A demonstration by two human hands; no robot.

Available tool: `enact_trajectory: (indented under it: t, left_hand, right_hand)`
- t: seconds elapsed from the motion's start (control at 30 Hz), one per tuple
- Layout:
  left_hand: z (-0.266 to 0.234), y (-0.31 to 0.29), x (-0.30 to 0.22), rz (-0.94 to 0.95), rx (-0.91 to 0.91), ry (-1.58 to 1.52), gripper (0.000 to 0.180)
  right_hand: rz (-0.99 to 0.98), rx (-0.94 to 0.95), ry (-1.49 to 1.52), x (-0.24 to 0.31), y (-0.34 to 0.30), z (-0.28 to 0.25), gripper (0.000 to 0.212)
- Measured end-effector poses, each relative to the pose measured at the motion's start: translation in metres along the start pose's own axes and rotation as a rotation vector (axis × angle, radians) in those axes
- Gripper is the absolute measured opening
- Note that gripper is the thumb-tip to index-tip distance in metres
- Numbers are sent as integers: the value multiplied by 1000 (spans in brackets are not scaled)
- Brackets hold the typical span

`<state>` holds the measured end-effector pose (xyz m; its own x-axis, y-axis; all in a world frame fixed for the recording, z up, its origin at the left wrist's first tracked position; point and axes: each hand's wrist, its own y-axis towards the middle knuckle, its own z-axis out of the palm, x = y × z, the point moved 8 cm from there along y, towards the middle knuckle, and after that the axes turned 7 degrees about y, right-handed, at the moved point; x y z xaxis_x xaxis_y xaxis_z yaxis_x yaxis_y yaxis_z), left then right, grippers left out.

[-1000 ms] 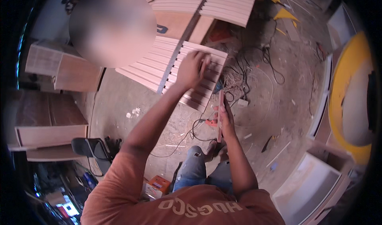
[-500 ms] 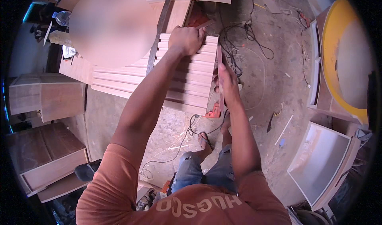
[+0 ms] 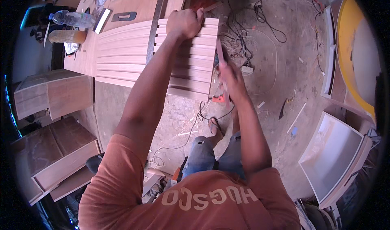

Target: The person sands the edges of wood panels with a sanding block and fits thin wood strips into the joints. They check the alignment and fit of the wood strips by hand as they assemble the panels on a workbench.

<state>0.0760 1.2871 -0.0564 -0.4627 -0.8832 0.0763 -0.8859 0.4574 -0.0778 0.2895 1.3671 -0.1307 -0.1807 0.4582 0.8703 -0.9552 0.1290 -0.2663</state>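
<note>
A pale wooden panel with parallel grooves (image 3: 193, 73) lies in front of me. My left hand (image 3: 183, 24) is closed at its far edge, fingers curled over and mostly hidden; a thin brown strip (image 3: 212, 6) shows just beyond the knuckles. In my right hand (image 3: 233, 79) is a long, thin, pinkish flat bar (image 3: 220, 53), held beside the panel's right edge. The bar's far end is close to that edge, while its near end slants away. Motion slightly blurs this hand. A dark straight bar (image 3: 152, 37) runs across the grooved wood, left of my left hand.
Plastic bottles (image 3: 73, 18) and a dark slotted plate (image 3: 124, 16) sit on the bench at upper left. Black cables (image 3: 243, 47), shavings and an orange tool (image 3: 218, 98) lie on the floor. Wooden cabinets (image 3: 53, 148) stand left; a yellow-rimmed round piece (image 3: 345, 47) is at right.
My right hand and the bar have shifted nearer to me along the panel edge, and the bar is more tilted. The blurred round shape at upper left is gone, exposing bottles and the slotted plate.
</note>
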Motion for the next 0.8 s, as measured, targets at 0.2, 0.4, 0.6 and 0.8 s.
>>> enact_trajectory:
  t: [0.2,0.4,0.6,0.8]
  left_hand:
    - [-3,-3,1,-55,3,-27,66]
    - [-1,-2,2,-36,1,-26,65]
    - [0,0,2,-38,-15,-3,64]
    - [0,0,2,-3,-61,-22,66]
  right_hand:
    - [135,304,-287,-44,-152,22,66]
    - [-83,86,-142,-28,-146,6,62]
    - [-191,-5,12,4,28,0,63]
    - [-206,-108,-17,25,78,-1,67]
